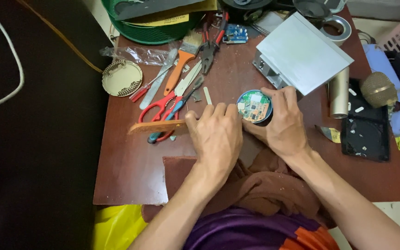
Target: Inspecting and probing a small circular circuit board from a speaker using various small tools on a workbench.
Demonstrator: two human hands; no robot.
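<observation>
My right hand grips a small round blue housing with an orange circuit board inside it, held upright near the middle of the dark red table. My left hand holds the end of a thin flat brownish strip, which lies level and points to the left. The fingertips of my left hand reach the left side of the round housing. A brown cloth lies under both wrists.
Red-handled scissors, a paintbrush with an orange handle, pliers and screwdrivers lie at the left back. A grey metal box, a silver cylinder, a black tray and a microphone head stand to the right.
</observation>
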